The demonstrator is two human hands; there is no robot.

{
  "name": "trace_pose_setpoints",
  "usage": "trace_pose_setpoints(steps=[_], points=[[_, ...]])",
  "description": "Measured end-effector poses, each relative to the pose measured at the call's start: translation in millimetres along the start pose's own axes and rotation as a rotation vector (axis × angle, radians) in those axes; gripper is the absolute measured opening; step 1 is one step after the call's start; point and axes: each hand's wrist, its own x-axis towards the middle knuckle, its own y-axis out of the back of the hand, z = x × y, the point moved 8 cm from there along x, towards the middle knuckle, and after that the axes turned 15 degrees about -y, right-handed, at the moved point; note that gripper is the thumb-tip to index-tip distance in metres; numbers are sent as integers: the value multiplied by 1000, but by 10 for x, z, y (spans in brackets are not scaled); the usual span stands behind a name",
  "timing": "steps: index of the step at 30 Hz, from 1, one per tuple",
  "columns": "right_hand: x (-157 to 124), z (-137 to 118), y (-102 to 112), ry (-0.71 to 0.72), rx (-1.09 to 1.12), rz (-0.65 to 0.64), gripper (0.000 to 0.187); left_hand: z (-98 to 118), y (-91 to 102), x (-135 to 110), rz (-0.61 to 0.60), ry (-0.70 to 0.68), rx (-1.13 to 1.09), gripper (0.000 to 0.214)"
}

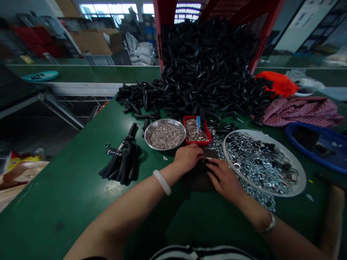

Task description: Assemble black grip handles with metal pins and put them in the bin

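My left hand (pixel 188 157) is closed, its fingers curled at the edge of a dark flat block (pixel 202 182) on the table; what it grips is hidden. My right hand (pixel 224 179) meets it from the other side, thumb and fingertips closed around a small shiny metal piece (pixel 208 158) whose kind I cannot make out. Just beyond my hands are a steel bowl (pixel 148 141) of tiny metal parts and a red tray (pixel 209 138) of small pins with a blue-and-white stick in it. Close to my right hand is a white basin (pixel 303 177) full of metal rings, chains and clips.
Black curved handles (pixel 208 68) spill from a tilted red crate (pixel 158 39) across the back. A stack of black handles with metal fittings (pixel 121 159) lies left on the green table (pixel 70 195). A wooden-handled tool (pixel 333 213) and a blue basin (pixel 320 164) sit right.
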Motion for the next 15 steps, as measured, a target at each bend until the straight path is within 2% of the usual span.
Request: trace_pose_setpoints(steps=[6, 15], points=[[-4, 28, -30, -9, 7, -28, 27, 2, -62, -29, 46, -130, 2, 17], [-17, 63, -61, -25, 27, -20, 28, 72, -40, -6, 2, -178, 39, 17]])
